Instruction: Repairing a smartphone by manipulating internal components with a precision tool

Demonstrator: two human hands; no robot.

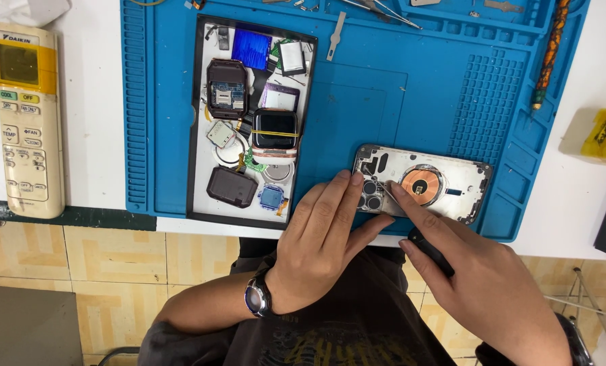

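Opened phone back housing (445,186) on the blue repair mat (357,102); left hand (323,237) presses flat fingers on its camera end, right hand (479,285) pinches a black-handled tool (428,251) at the copper charging coil (421,185)

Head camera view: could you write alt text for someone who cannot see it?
Seen from above, a left hand steadies an opened phone back panel on a blue work mat while the right hand holds a thin black-handled tool to its camera end. A tray of small watch parts lies left, a remote control beyond.
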